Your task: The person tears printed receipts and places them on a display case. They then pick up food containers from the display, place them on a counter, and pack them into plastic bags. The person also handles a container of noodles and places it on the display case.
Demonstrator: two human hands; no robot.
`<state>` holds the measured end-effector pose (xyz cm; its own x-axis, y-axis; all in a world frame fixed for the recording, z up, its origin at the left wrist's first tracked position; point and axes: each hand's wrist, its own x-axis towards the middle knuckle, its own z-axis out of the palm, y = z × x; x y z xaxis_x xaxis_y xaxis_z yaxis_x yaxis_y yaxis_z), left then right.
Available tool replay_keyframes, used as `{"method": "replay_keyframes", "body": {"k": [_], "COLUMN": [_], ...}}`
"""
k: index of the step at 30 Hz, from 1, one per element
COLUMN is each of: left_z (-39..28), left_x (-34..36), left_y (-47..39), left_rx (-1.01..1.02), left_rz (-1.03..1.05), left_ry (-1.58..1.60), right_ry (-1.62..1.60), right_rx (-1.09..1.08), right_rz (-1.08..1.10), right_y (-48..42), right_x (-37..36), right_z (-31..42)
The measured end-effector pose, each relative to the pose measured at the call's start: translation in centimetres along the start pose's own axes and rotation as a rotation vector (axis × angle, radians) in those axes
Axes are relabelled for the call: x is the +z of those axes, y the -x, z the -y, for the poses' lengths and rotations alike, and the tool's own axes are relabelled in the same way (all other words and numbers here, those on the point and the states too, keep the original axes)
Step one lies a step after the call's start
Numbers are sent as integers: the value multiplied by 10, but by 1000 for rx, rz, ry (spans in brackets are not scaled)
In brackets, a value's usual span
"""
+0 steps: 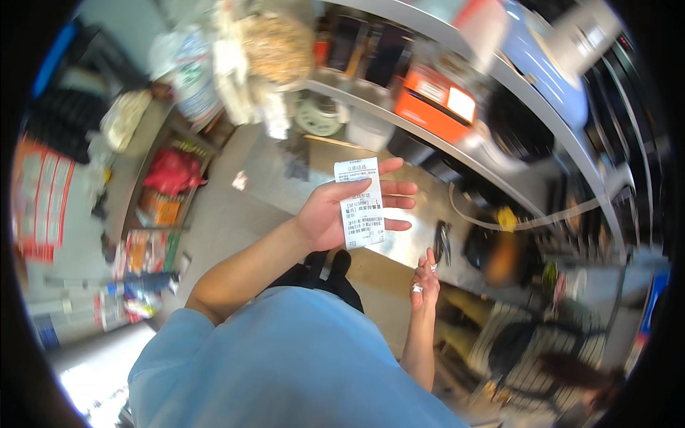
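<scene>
A printed paper receipt (359, 214) lies across the palm of my left hand (332, 208), held under the thumb, with the fingers spread behind it. Lower right, my right hand (425, 281) is raised, its fingers partly curled; small white scraps (417, 288) show at the palm and near a fingertip. Whether those scraps are gripped or stuck on is unclear. Dark-handled tongs or pliers (442, 243) lie on the metal counter just beyond my right hand.
A metal shelf edge (374, 114) curves over the counter, bearing an orange box (434, 104). Further right is a dark pan (503, 259) with something brown. At left, a low cabinet (152, 144) holds a red plastic bag (174, 170). A paper scrap (240, 181) lies on the floor.
</scene>
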<state>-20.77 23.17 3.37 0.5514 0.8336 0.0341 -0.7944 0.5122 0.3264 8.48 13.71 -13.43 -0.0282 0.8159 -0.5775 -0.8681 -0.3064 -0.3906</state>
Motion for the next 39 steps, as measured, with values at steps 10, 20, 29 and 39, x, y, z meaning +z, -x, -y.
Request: {"method": "replay_keyframes", "body": {"k": [10,20,29,39], "left_z": [-58,-113,-87,25], "left_x": [5,-11,-38,-33], "left_y": [132,342,588,652], "left_rx": [518,970,1503,2178], "left_rz": [-256,-304,-463,-1058], "left_ry": [-103,-87,33,284], "right_ry": [164,278,1066,1332], "right_rx": [513,837,873,1813], "right_rz": [165,516,625,1155], "right_y": [-116,-126,55,321], "right_x": [86,184,289,115], "right_z": [-85,-268,-577,-953]}}
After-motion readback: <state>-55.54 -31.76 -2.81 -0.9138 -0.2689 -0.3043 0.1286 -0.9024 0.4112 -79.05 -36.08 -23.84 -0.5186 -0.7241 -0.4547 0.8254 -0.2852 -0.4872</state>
